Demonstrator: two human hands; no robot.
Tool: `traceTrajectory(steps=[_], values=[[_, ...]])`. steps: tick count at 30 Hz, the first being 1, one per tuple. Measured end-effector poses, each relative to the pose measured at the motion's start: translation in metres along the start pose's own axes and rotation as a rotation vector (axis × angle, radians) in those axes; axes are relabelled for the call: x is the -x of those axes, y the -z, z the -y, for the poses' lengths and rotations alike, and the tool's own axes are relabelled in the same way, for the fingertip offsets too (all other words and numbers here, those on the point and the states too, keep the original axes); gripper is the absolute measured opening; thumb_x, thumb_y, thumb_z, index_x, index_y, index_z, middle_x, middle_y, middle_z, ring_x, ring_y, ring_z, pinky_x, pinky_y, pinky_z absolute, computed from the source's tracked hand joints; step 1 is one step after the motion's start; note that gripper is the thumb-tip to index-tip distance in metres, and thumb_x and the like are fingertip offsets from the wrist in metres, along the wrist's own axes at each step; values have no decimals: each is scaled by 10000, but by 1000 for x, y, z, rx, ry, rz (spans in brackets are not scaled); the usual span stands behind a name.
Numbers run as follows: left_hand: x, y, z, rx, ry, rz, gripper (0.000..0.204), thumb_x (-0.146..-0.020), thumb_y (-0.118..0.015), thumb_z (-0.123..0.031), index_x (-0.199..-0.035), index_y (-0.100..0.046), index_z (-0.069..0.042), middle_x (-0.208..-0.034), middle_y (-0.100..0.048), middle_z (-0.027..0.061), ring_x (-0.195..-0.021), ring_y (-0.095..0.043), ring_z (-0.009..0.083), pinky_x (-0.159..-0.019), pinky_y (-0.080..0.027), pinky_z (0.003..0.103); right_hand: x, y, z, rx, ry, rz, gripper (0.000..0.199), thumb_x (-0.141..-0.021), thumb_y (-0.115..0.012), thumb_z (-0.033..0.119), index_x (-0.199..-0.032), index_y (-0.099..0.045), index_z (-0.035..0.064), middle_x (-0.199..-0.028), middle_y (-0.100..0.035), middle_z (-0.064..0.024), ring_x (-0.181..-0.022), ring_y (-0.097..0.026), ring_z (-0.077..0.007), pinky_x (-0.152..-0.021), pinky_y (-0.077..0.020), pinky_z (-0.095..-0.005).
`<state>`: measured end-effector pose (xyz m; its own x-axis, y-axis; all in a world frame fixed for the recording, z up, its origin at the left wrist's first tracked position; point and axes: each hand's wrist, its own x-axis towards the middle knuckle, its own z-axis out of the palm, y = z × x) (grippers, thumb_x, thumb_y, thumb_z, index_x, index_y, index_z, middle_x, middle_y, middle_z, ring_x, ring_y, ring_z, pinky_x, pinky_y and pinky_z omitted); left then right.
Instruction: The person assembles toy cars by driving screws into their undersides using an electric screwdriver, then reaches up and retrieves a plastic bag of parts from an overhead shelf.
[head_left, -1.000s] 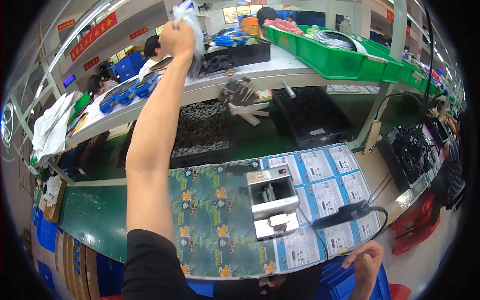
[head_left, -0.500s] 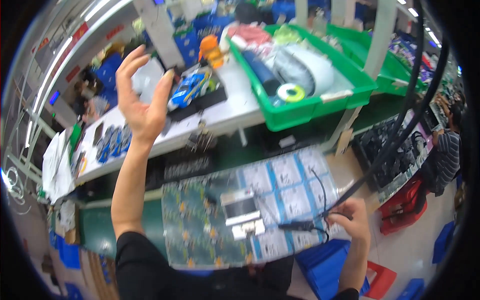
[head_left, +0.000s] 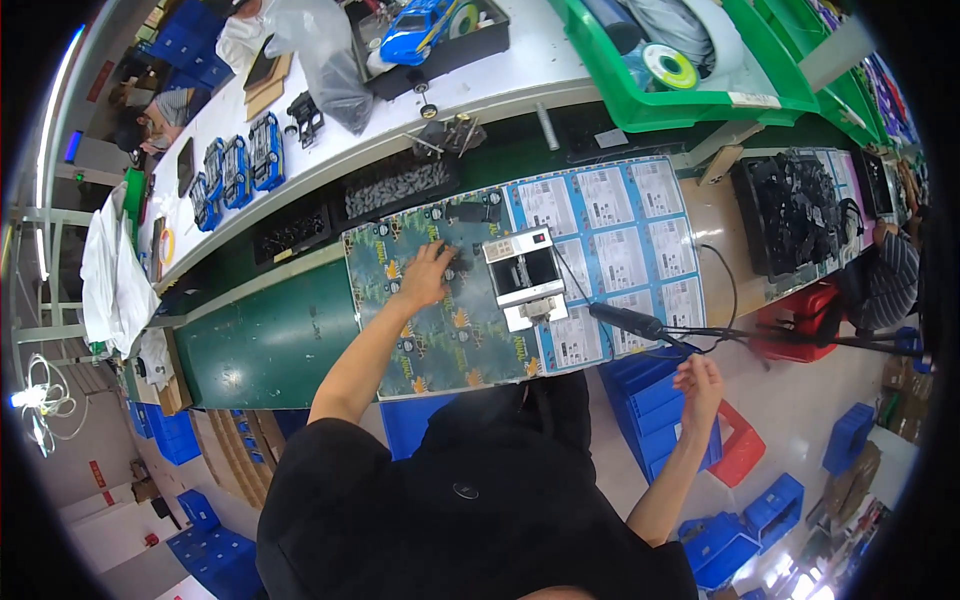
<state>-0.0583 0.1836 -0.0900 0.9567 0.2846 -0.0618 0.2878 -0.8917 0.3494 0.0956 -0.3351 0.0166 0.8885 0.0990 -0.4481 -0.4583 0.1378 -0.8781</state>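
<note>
My left hand (head_left: 426, 278) lies over the dark green patterned part of the work mat (head_left: 430, 350), fingers spread. Its fingertips reach a small black piece (head_left: 452, 256), and I cannot tell whether they grip it. To its right stands a silver and black bench device (head_left: 524, 278) with a red switch. A slim black corded tool (head_left: 627, 321) rests on the label-printed part of the mat, its cord running right. Just below that cord, off the mat's right edge, my right hand (head_left: 698, 388) has its fingers curled together. Anything inside them is hidden.
Beyond the mat, a white shelf (head_left: 360, 140) carries blue toy car bodies (head_left: 235, 168) and a blue toy car (head_left: 415, 32). A green bin (head_left: 640, 105) stands far right. A black tray (head_left: 785, 215) holds dark parts. Blue crates (head_left: 640, 410) and a red stool (head_left: 738, 445) are below right.
My left hand has come down from its raised place near the shelf onto the mat. My right hand has moved slightly up, below the cord. The whole view has tilted downward.
</note>
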Motion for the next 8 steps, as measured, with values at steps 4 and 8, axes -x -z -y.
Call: traceTrajectory(steps=[4,8], values=[[-13,-18,8,-173,-74,112,647,-646,-821,-128,-1251,-591,-117,-1377,-473,133,-1293,-426,314,-1015,-399,479,43,-15,-25,104,-78,-29,145,-945,-656,170,-939,-653,25,-781,-689,-79,-591,-639,-118,-504,-509,-233],[-37,-9,23,-127,-28,269,635,-672,-820,-223,-1262,-600,-142,-1395,-460,136,-1315,-401,308,-1035,-376,479,76,-16,-41,309,-121,-169,181,-925,-691,233,-928,-655,56,-763,-683,-59,-591,-647,-118,-494,-507,-222]])
